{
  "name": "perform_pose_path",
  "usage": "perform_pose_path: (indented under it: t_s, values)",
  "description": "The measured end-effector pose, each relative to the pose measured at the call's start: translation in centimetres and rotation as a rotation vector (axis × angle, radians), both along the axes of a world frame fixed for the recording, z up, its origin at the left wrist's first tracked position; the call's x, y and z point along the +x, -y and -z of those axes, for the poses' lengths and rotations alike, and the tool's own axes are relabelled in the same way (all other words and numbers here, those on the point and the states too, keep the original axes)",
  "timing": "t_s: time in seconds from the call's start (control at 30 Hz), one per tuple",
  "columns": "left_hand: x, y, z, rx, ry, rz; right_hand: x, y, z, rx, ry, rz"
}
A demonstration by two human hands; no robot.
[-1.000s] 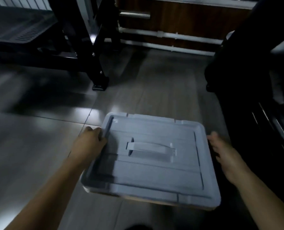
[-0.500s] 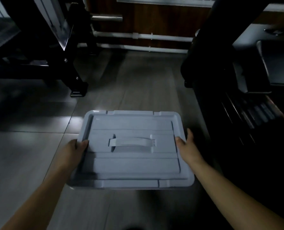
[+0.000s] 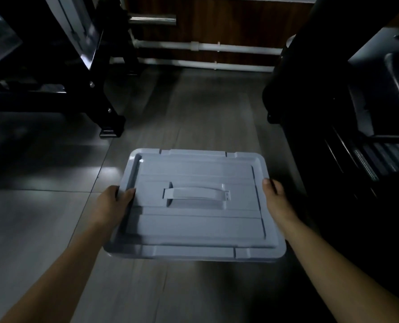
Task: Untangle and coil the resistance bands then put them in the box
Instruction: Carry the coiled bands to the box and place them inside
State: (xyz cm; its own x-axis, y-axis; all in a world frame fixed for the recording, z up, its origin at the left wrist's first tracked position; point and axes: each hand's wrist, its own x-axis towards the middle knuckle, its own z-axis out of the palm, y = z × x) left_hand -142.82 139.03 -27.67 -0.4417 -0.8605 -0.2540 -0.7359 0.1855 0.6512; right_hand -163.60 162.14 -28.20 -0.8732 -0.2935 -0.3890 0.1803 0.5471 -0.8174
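A grey plastic box (image 3: 193,229) with its lid on and a flat handle (image 3: 196,194) in the middle of the lid is held over the tiled floor, in the centre of the head view. My left hand (image 3: 113,202) grips the lid's left rim, thumb on top. My right hand (image 3: 276,200) holds the right rim, with the thumb lying along the edge and the fingers hidden below. No resistance bands are in sight.
Black gym equipment with a metal foot (image 3: 110,132) stands at the back left. A dark machine with a padded seat (image 3: 380,96) fills the right side. White pipes (image 3: 205,46) run along the wooden back wall. Grey floor tiles (image 3: 42,229) lie to the left.
The box has swung level and drifted left across the view. My right hand closed in onto the right rim; my left hand slid down the left rim.
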Motion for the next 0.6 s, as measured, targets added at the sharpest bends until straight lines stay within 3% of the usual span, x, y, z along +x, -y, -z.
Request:
perform_pose_path:
  t_s: [0.27, 0.5, 0.6]
  values:
    - [-2.3, 0.4, -1.2, -0.036, -0.084, 0.063, -0.5, -2.2, 0.5, 0.027, -0.042, 0.077]
    - [-2.4, 2.2, 0.5, 0.086, -0.157, -0.024, -2.0, 1.4, 0.1, 0.211, -0.228, 0.028]
    - [-2.6, 2.4, 0.2, 0.167, -0.200, -0.079, -1.7, 1.4, 0.0, 0.131, -0.264, 0.062]
